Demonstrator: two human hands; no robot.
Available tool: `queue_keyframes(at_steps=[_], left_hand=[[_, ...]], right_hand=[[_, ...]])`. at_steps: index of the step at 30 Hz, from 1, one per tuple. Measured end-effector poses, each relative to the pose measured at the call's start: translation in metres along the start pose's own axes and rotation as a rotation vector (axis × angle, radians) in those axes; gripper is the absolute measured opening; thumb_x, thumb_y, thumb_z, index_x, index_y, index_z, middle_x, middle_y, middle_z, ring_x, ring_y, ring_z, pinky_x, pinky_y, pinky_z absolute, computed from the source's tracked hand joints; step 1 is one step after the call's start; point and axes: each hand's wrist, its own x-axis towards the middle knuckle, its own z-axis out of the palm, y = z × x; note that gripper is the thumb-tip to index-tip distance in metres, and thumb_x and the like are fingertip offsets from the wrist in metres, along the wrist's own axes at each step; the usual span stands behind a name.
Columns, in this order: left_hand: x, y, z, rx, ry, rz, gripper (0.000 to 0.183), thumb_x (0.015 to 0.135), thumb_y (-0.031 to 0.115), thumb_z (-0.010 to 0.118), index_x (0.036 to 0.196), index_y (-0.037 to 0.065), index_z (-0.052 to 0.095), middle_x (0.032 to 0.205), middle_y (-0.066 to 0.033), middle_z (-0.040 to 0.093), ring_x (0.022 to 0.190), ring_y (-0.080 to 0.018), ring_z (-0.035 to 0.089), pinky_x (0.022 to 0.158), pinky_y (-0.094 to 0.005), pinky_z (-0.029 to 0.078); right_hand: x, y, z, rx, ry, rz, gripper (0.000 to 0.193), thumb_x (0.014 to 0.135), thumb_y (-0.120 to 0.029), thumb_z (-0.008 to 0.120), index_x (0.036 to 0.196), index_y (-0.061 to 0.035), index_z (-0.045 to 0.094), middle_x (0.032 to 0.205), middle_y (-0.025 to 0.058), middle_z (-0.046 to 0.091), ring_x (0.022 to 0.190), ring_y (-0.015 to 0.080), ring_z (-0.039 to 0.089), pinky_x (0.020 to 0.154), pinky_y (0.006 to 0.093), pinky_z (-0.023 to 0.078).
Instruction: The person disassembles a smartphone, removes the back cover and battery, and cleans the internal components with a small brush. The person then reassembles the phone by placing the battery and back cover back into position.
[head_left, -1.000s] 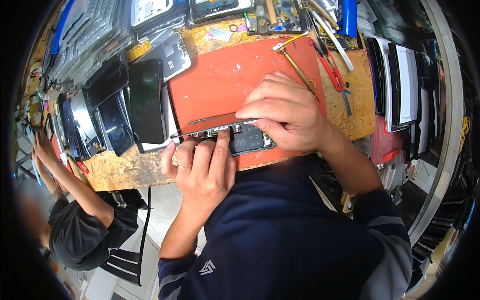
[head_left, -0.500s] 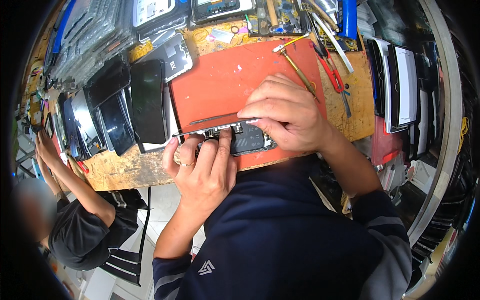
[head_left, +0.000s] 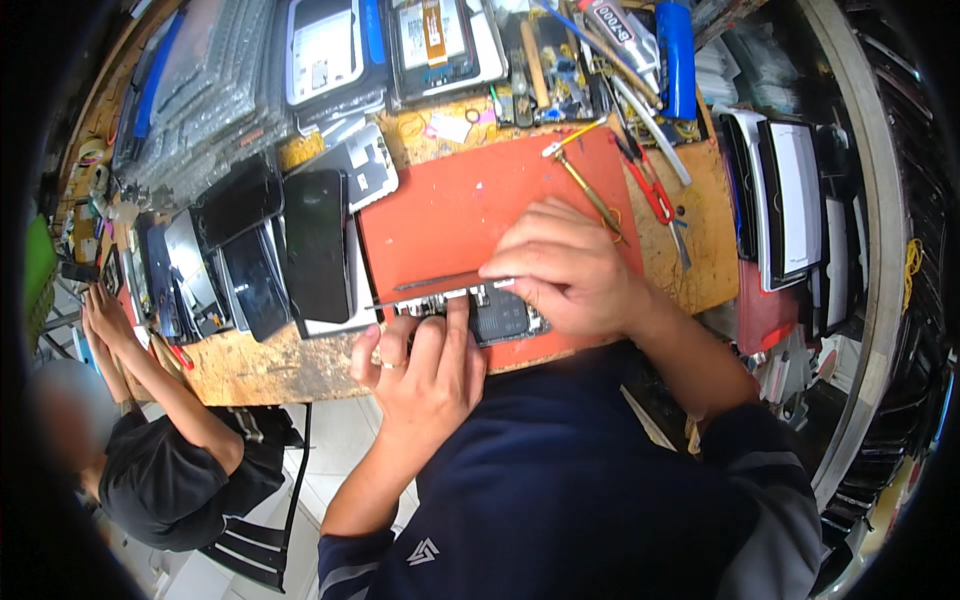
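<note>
An opened phone (head_left: 500, 316) lies over the near edge of the red mat (head_left: 440, 225), its dark battery and small metal parts exposed. Along its far side stands a thin panel (head_left: 400, 299), seen nearly edge-on. My right hand (head_left: 565, 265) pinches this panel near its right end, thumb below and fingers above. From the near side my left hand (head_left: 425, 365), with a ring on one finger, grips the phone. Its index finger reaches inside beside the battery, while the other fingers are bent; its thumb is mostly hidden. A thin dark strip (head_left: 440, 283) shows just beyond the panel.
Dark phone panels (head_left: 317, 230) and a bubble-wrapped stack (head_left: 215, 85) crowd the left. A brass-coloured screwdriver (head_left: 585, 188) and red-handled pliers (head_left: 652, 190) lie right of the mat. White and black boxes (head_left: 795, 200) stand farther right. Another person's hands (head_left: 105, 315) are at the far left.
The whole scene sits lower in the picture, as my view has shifted. My left hand's outer fingers have drawn in from the panel's left end. My right hand keeps its pinch.
</note>
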Motion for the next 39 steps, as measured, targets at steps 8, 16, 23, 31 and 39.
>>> queue_keyframes(at_steps=[8,16,23,31,39], left_hand=[[0.001,-0.001,0.000,-0.014,0.000,0.020,0.047,0.082,0.022,0.071,0.127,0.008,0.077,0.091,-0.0028,0.059,0.102,-0.0231,0.057,0.110,-0.0496,0.031],[0.004,0.001,-0.003,-0.014,-0.013,0.017,0.049,0.080,0.019,0.071,0.127,0.008,0.077,0.092,-0.0028,0.059,0.103,-0.0234,0.056,0.111,-0.0500,0.032],[0.001,0.002,-0.005,-0.018,0.009,-0.002,0.046,0.080,0.021,0.072,0.124,0.008,0.078,0.094,-0.0025,0.060,0.105,-0.0243,0.055,0.111,-0.0497,0.031],[-0.001,0.000,-0.006,-0.049,-0.040,0.041,0.037,0.082,0.024,0.072,0.114,0.008,0.079,0.096,-0.0037,0.061,0.106,-0.0259,0.055,0.107,-0.0490,0.033],[-0.001,0.006,-0.002,-0.023,-0.019,-0.001,0.042,0.086,0.027,0.070,0.122,0.005,0.075,0.096,-0.0067,0.060,0.103,-0.0260,0.056,0.105,-0.0486,0.034]], right_hand=[[-0.003,0.001,0.002,0.010,-0.017,0.011,0.026,0.078,0.001,0.080,0.103,-0.0060,0.076,0.096,0.0062,0.070,0.087,0.0274,0.066,0.078,0.0414,0.049],[-0.002,0.000,0.001,0.001,-0.012,0.006,0.025,0.080,0.001,0.079,0.103,-0.0067,0.076,0.096,0.0055,0.071,0.087,0.0269,0.067,0.078,0.0409,0.049],[-0.007,-0.004,-0.002,-0.019,-0.054,0.037,0.029,0.081,-0.002,0.079,0.109,-0.0064,0.074,0.102,0.0069,0.072,0.094,0.0280,0.069,0.083,0.0415,0.050],[-0.013,-0.018,-0.018,-0.007,-0.183,0.156,0.031,0.090,-0.017,0.080,0.116,-0.0041,0.072,0.114,0.0106,0.072,0.107,0.0321,0.069,0.096,0.0441,0.050],[-0.018,-0.006,-0.014,0.107,-0.125,0.155,0.030,0.099,-0.028,0.072,0.115,-0.0017,0.073,0.111,0.0134,0.074,0.106,0.0326,0.070,0.095,0.0433,0.050]])
